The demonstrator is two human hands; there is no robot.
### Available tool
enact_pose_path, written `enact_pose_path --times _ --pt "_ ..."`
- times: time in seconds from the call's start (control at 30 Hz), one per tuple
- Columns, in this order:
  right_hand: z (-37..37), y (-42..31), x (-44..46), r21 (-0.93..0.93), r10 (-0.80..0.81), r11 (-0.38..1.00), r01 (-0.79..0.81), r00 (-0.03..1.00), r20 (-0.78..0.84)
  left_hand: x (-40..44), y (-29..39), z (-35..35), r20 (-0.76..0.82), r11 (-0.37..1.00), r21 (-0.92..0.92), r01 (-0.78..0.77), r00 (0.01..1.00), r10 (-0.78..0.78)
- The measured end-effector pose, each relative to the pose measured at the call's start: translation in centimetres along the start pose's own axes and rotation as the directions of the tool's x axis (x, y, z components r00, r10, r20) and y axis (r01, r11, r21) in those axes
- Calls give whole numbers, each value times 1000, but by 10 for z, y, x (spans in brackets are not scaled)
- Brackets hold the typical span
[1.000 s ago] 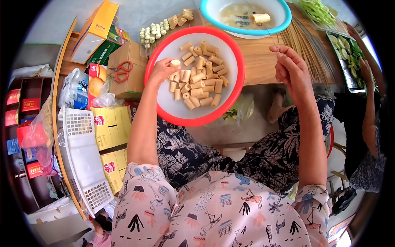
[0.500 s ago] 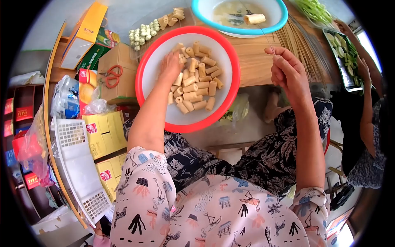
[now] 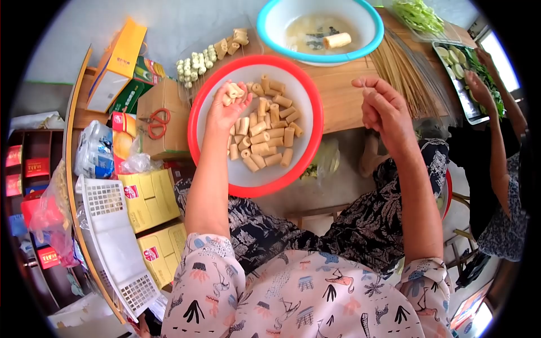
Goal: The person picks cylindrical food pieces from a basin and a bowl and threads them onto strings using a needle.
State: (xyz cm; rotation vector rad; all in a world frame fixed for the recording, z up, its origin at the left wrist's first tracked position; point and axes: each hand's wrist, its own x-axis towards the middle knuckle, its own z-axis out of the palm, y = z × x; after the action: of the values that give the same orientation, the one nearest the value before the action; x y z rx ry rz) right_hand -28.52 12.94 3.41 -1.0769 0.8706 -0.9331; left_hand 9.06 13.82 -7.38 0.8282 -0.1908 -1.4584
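My left hand is raised over the left side of a red-rimmed white basin, its curled fingers closed around several tan food rolls. Many more tan food rolls, short and tube-shaped, lie in the basin below. To the right, my right hand is closed in a pinch, knuckles up, beside the wooden table edge. The thin skewer seen in its grip earlier is too fine to make out now. One roll appears over the blue-rimmed basin, which holds cloudy liquid.
Behind the red-rimmed basin lie pale green-flecked pieces and tan rolls. Long skewers are spread right of the blue-rimmed basin. Scissors rest against a cardboard box at left. Another person's hand is over a tray of cut vegetables.
My left hand has lifted from among the rolls and turned palm up, with several rolls in it. My right hand stays pinched; the skewer line no longer shows. The view has shifted slightly.
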Motion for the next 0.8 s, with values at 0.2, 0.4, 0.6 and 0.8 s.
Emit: enact_pose_path --times 0.2,0.4,0.6,0.8 --pt "-9 -1 -1 70 -10 998 12 1000 -28 47 27 65 132 996 -51 -74 988 80" --pt "-20 -10 -6 128 -25 991 30 999 -45 98 18 165 70 943 241 -231 973 221" --pt "-31 -23 -13 140 -39 989 47 997 -62 145 -1 234 74 862 428 -273 961 267" --pt "-40 -33 -16 188 -20 981 41 993 -112 165 -26 277 157 712 603 -360 928 337"
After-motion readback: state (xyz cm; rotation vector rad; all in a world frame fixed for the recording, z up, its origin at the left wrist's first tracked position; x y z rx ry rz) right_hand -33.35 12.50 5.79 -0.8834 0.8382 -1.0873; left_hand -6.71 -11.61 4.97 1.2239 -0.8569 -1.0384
